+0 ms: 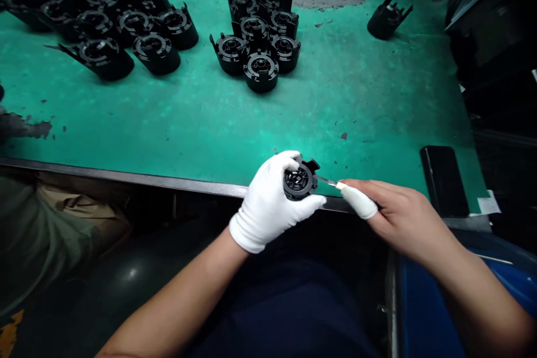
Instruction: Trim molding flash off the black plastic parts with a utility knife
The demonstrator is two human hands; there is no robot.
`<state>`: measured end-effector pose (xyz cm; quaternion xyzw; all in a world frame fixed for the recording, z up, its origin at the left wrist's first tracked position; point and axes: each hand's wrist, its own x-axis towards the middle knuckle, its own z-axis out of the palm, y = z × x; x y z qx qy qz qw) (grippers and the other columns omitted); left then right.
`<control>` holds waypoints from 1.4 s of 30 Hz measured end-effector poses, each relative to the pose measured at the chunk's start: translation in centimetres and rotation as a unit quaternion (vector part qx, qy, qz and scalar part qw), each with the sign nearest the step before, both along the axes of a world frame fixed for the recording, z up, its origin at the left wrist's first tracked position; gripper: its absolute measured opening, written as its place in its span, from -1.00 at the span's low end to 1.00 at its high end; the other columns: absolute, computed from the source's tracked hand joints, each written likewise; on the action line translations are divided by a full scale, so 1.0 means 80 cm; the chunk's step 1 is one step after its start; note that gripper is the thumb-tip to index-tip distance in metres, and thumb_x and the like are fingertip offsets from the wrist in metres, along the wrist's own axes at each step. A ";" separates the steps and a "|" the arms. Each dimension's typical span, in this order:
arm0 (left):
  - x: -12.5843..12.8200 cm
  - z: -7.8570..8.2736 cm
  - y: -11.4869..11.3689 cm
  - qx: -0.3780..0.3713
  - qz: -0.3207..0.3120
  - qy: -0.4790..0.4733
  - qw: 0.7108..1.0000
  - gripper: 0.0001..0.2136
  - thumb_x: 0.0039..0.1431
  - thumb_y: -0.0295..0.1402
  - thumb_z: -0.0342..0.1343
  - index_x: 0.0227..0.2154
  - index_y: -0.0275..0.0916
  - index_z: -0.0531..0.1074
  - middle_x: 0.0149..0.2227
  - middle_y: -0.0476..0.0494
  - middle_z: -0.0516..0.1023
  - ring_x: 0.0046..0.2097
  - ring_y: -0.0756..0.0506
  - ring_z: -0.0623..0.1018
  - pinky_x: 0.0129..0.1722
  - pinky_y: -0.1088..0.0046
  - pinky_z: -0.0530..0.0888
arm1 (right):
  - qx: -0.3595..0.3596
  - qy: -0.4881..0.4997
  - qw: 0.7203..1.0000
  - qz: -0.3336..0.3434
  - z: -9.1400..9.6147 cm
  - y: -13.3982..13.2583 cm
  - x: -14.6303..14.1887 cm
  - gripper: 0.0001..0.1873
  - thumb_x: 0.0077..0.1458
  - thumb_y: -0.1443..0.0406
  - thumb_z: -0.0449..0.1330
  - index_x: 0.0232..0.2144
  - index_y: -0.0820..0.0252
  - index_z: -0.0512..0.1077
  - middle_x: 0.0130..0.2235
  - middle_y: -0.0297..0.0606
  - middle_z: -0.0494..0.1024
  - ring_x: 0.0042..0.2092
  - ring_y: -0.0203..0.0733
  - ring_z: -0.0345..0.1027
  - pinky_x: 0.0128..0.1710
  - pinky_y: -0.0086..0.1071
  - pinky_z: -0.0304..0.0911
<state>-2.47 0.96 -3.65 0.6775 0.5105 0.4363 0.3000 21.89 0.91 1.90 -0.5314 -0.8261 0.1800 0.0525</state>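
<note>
My left hand (272, 196), in a white glove, grips a round black plastic part (298, 180) above the table's front edge. Tabs stick out from the part's far rim, and its face with the central hub is turned up toward me. My right hand (377, 201) is bare apart from a white cover on the thumb. Its fingers are closed on a thin-bladed knife (329, 181), whose tip points left and is at or very near the part's right rim. The knife's handle is mostly hidden in the hand.
On the green table (188, 123), a cluster of similar black parts (260, 70) stands at the back middle, with many more (100, 56) at the back left. One lone part (386, 19) is at the back right. A black phone (444, 179) lies near the right edge, above a blue bin (423, 302).
</note>
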 end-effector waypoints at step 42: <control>0.012 0.000 -0.002 0.001 0.029 0.000 1.000 -0.43 -0.04 -0.07 0.45 -0.09 -0.17 0.28 0.18 -0.33 0.45 0.21 -0.24 0.50 0.22 0.13 0.44 | -0.129 0.040 0.983 0.128 0.000 0.002 -0.014 -0.36 0.15 0.50 -0.03 0.25 0.11 0.37 0.09 -0.28 0.62 -0.06 -0.10 0.61 -0.09 -0.26 0.52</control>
